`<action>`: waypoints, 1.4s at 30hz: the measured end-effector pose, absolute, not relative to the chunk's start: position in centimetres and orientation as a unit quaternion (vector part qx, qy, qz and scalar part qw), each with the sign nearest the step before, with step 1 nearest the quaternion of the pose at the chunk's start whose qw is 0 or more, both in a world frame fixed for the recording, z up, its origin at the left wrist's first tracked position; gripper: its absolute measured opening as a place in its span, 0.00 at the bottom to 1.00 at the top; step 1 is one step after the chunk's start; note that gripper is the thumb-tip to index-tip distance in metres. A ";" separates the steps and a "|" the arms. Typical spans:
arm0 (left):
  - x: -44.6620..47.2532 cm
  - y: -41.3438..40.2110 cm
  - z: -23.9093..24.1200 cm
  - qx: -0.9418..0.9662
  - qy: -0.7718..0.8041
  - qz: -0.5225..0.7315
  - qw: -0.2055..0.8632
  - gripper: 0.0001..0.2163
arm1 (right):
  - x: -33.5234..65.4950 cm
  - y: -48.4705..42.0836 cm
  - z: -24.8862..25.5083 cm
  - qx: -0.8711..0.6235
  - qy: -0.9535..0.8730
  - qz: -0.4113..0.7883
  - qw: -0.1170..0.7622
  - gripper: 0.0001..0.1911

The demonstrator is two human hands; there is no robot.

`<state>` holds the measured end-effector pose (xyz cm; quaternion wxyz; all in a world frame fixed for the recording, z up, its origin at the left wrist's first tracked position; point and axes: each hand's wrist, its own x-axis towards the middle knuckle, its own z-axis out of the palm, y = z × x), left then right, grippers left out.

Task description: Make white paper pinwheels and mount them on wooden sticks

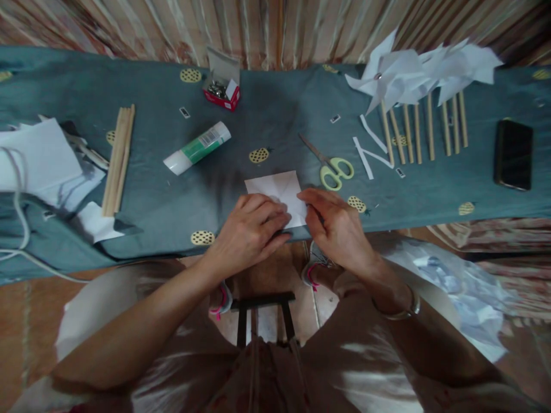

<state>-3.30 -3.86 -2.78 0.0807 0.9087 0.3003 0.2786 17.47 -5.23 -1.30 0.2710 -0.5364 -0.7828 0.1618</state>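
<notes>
A small white paper square [275, 186] with faint crease lines lies at the front edge of the table. My left hand [252, 226] rests over its lower left part, fingers curved together and pressing on the sheet. At the right edge, my right hand [338, 226] pinches the paper between thumb and fingertips. Scissors [331, 171] with pale green handles lie just beyond my right hand, blades pointing away to the left. Narrow white paper strips [365, 158] are beside them. A green and white glue stick [198, 148] lies beyond my left hand.
A red box [221, 94] of metal pins stands open at the back. Finished paper pinwheels [400, 74] on sticks lie back right, near a black phone [513, 154]. Wooden sticks [117, 160], stacked paper [38, 155] and a white cable [19, 212] are at left.
</notes>
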 end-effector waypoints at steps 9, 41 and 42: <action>-2.9 -4.1 -2.5 0.924 0.307 0.222 0.056 0.08 | 17.4 -5.6 -1.3 -0.537 -0.771 0.196 0.282 0.18; -3.6 -5.1 -2.4 0.916 0.304 0.251 0.073 0.07 | 17.7 -4.2 -1.9 -0.496 -0.733 0.353 0.304 0.06; -3.6 -5.1 -2.4 0.913 0.310 0.254 0.075 0.07 | 17.5 -4.2 -1.9 -0.503 -0.732 0.343 0.304 0.06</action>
